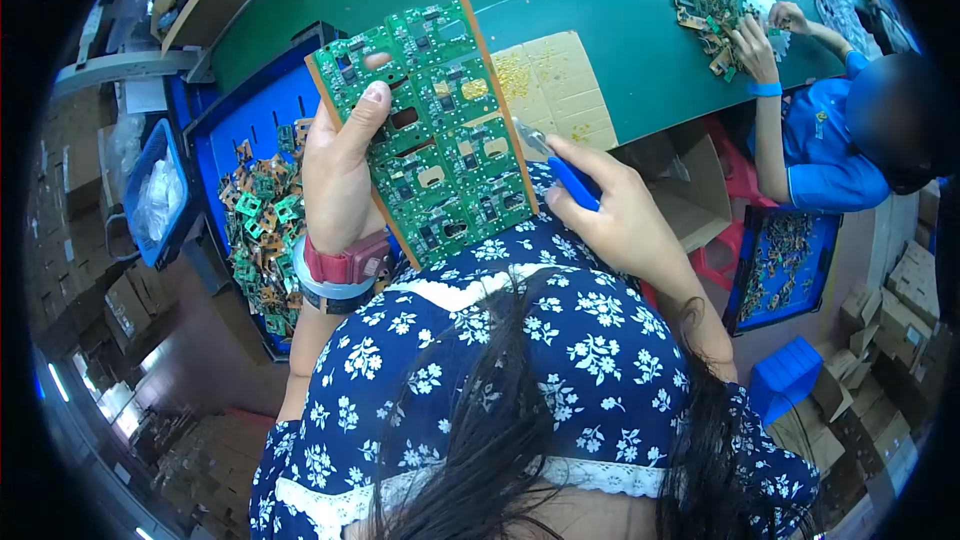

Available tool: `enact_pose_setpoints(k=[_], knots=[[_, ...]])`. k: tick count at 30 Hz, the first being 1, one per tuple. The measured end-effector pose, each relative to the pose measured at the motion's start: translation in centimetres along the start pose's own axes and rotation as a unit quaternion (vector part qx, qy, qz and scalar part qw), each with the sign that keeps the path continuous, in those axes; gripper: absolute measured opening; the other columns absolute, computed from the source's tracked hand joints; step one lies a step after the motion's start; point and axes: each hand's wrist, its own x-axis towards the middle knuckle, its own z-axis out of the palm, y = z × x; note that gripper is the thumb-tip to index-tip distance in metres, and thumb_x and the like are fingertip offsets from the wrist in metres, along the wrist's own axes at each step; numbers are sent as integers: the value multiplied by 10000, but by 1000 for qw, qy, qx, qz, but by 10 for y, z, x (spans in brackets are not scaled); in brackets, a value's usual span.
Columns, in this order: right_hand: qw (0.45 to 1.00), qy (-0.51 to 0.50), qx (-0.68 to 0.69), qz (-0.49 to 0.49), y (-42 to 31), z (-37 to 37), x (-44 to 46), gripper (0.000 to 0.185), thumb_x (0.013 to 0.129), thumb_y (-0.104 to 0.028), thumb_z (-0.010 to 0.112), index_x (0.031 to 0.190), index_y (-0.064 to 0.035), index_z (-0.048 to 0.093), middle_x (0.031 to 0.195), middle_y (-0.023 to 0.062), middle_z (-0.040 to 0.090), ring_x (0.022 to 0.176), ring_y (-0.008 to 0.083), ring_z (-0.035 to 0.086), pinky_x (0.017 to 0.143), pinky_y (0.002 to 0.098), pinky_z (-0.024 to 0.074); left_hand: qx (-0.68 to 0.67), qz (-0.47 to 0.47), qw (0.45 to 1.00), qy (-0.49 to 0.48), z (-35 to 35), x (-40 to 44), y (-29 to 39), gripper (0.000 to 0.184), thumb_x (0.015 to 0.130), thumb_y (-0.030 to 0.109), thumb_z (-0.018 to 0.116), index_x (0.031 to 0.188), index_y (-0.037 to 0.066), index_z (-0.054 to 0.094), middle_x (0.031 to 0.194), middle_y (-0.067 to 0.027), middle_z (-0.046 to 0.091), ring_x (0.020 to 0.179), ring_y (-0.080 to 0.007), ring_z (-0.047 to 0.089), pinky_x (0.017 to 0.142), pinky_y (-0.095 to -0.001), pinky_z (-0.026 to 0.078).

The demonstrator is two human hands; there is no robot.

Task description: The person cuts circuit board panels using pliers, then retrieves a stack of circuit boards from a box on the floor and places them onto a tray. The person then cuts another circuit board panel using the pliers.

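Observation:
My left hand [345, 165] grips a green circuit board panel [425, 130] by its left side, thumb on the face. The panel is tilted, with brown strips along both long edges and several small boards joined in it. My right hand [615, 205] is closed round a cutter-like tool with blue handles [572, 183]. Its metal tip [530, 138] lies close to the panel's right edge; whether they touch, I cannot tell. Behind the panel, a cardboard sheet [570, 90] on the table carries many small yellow bits [515, 75].
Left of me, a blue tray [215, 140] holds a heap of small boards [265, 210]. At the right, a co-worker in a blue shirt [825, 130] handles pieces beside a pile of boards [710, 15] on the green table [650, 80]. Another tray [735, 315] stands lower right.

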Motion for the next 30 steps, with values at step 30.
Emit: enact_pose_setpoints(k=[30], knots=[[960, 244, -114, 74, 57, -22, -39, 383, 796, -98, 607, 1177, -54, 611, 980, 220, 641, 886, 376, 638, 777, 409, 506, -21, 74, 997, 24, -13, 23, -12, 322, 954, 115, 512, 1259, 19, 480, 1192, -138, 589, 1042, -250, 617, 864, -400, 532]])
